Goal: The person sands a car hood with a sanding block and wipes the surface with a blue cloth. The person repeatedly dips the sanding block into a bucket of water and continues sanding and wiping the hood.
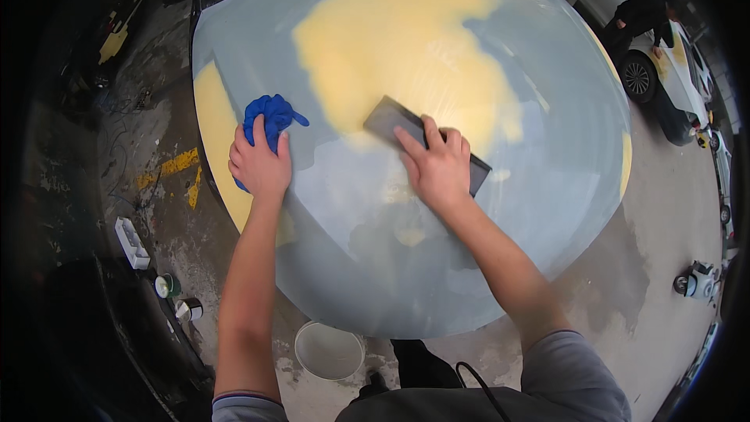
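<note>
A car hood (351,223) in grey primer, with large yellow filler patches (391,27), spreads out in front of me. On its left part, my left hand (260,160) is closed on a crumpled blue cloth (269,116), pressed against the surface. Near the middle, my right hand (439,164) grips a long dark sanding block (383,119) that lies flat and slanted across the lower edge of the big yellow patch. The fingers rest over the block's top, and its dark far end shows beyond the palm. Part of the hood looks wet and smeared below the block.
A white bucket (330,350) stands on the floor below the hood's front edge. At the left are a white tray (132,243) and small cans (167,285). A person (637,19) works at a white car (664,82) at the far right. A small wheeled machine (698,281) stands lower right.
</note>
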The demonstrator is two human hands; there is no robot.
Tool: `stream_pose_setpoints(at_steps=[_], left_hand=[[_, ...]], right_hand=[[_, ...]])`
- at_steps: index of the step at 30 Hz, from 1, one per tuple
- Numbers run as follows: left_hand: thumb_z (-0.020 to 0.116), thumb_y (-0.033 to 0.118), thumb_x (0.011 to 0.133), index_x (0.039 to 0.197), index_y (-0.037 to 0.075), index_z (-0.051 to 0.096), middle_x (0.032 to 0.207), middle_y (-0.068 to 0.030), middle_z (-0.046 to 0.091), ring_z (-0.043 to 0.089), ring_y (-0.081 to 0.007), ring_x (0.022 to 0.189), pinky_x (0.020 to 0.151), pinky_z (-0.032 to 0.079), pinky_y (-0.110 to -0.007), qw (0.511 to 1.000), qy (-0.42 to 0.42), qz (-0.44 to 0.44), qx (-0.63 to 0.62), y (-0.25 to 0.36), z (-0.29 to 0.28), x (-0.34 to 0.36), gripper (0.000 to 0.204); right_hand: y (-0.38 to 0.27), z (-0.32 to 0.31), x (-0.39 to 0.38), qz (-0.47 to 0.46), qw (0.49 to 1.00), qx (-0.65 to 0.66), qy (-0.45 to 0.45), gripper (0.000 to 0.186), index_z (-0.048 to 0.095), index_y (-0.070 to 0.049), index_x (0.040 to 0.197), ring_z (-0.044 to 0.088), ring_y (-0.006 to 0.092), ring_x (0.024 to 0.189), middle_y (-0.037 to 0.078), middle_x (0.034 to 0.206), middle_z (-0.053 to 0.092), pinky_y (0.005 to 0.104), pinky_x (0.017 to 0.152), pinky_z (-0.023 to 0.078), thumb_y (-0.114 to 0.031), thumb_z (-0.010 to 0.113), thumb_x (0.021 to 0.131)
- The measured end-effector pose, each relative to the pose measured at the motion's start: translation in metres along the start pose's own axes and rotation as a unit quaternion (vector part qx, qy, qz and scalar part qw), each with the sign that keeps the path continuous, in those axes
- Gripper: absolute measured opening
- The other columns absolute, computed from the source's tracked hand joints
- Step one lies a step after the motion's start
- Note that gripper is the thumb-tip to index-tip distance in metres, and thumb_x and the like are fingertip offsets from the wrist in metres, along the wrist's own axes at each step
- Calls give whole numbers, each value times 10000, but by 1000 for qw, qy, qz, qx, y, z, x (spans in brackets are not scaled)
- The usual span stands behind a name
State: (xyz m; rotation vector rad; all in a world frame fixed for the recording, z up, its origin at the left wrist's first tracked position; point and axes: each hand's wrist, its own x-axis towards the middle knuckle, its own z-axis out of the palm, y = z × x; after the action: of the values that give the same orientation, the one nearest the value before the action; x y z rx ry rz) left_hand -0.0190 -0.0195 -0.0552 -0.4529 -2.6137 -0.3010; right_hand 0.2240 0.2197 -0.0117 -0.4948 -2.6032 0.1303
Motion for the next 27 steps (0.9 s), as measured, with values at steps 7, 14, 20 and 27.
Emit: stream_pose_setpoints(at_steps=[7, 14, 20, 27], left_hand=[[739, 406, 987, 1505, 246, 641, 1485, -213, 553, 567, -467, 1364, 1089, 507, -621, 994, -78, -53, -59, 3, -14, 23, 551], [813, 172, 877, 1317, 168, 726, 1223, -205, 708, 724, -425, 1116, 986, 605, -496, 934, -72, 116, -329, 130, -93, 84, 449], [813, 255, 892, 1233, 135, 721, 1056, -193, 794, 780, -384, 1002, 888, 633, -472, 848, -137, 368, -355, 261, -136, 103, 373], [815, 314, 890, 1212, 156, 718, 1043, -150, 791, 783, -371, 986, 829, 642, -487, 777, -214, 466, -366, 254, -125, 88, 371]], right_hand=[[37, -3, 53, -15, 1000, -7, 15, 499, 738, -357, 1460, 609, 372, 1144, 121, 1477, 668, 508, 1014, 497, -253, 771, 973], [-28, 11, 2, 40, 998, -33, 36, 440, 801, -348, 1378, 581, 349, 1167, 102, 1486, 618, 510, 1034, 443, -299, 817, 941], [-5, 3, 36, 43, 995, -50, 68, 414, 824, -306, 1336, 602, 338, 1104, 91, 1406, 680, 501, 935, 472, -282, 819, 923], [-97, 13, -29, 138, 986, -75, 52, 494, 811, -319, 1361, 589, 339, 1140, 65, 1444, 651, 497, 1015, 497, -246, 861, 876]])
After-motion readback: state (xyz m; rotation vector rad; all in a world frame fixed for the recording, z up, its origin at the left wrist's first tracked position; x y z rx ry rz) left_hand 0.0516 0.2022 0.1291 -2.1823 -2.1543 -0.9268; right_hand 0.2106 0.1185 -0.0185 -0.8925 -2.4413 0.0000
